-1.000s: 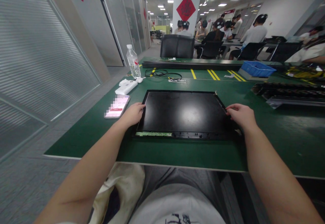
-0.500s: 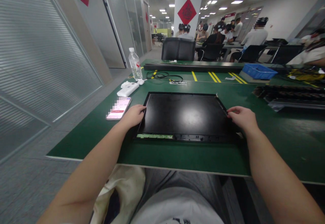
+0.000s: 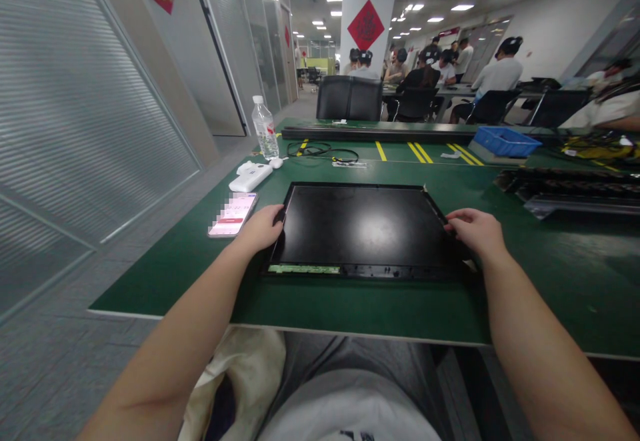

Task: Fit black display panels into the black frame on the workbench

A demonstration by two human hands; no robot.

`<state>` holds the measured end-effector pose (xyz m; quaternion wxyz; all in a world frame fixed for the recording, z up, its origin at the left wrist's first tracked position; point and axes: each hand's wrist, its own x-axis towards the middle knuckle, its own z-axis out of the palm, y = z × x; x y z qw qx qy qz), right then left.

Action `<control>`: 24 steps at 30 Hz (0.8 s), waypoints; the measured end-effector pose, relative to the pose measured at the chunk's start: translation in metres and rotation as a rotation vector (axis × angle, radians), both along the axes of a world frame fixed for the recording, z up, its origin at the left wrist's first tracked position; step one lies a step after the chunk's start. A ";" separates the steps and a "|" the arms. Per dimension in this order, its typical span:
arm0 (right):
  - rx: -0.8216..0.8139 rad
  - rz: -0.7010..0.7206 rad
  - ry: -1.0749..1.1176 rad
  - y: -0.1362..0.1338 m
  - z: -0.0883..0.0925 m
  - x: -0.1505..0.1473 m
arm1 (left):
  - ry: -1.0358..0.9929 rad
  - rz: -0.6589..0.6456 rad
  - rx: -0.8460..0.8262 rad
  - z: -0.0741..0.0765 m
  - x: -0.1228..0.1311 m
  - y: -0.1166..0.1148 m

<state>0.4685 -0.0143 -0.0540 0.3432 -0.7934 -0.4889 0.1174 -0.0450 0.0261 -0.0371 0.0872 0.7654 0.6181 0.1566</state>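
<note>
A flat black display panel (image 3: 360,228) lies screen up on the green table (image 3: 360,314) in front of me. A green circuit strip (image 3: 304,269) runs along the left part of its near edge. At the panel's left edge, my left hand (image 3: 264,226) is closed on the frame with the thumb along the side. On the opposite edge, my right hand (image 3: 475,229) pinches the frame between thumb and fingers. The fingertips under both edges are partly hidden.
Left of the panel lie a lit phone (image 3: 233,214) and a white device (image 3: 251,177), with a water bottle (image 3: 265,128) behind. Beyond the panel are a black cable (image 3: 320,152) and a blue bin (image 3: 506,141). Dark strips (image 3: 575,191) lie at right. Several people sit farther back.
The view has shifted very slightly. Both hands stay on the panel's side edges, and the panel has not visibly moved on the table.
</note>
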 end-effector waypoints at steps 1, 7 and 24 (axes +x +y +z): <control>0.003 -0.024 0.043 -0.002 0.003 -0.001 | 0.017 0.005 0.009 -0.001 -0.002 0.001; -0.050 -0.149 -0.073 -0.004 0.015 -0.002 | 0.065 0.002 -0.021 -0.010 -0.012 0.009; -0.201 -0.035 -0.210 0.004 -0.001 -0.004 | -1.185 0.475 -0.254 0.019 0.017 -0.010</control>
